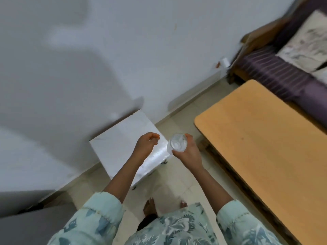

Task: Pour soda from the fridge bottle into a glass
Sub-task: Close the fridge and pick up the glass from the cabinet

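My right hand (189,152) grips a clear drinking glass (177,142), held upright in the air with its open mouth toward me; it looks empty. My left hand (146,145) hovers just to the left of the glass, fingers loosely curled with nothing in them, above a small white fridge (123,138) standing against the wall. No soda bottle is in view. The picture is blurred by motion.
A light wooden table (265,147) stands to the right, a purple striped sofa with a cushion (292,68) beyond it. The white wall (106,50) fills the left and top. A grey surface (26,223) sits at bottom left. My bare feet stand on pale floor tiles (177,188).
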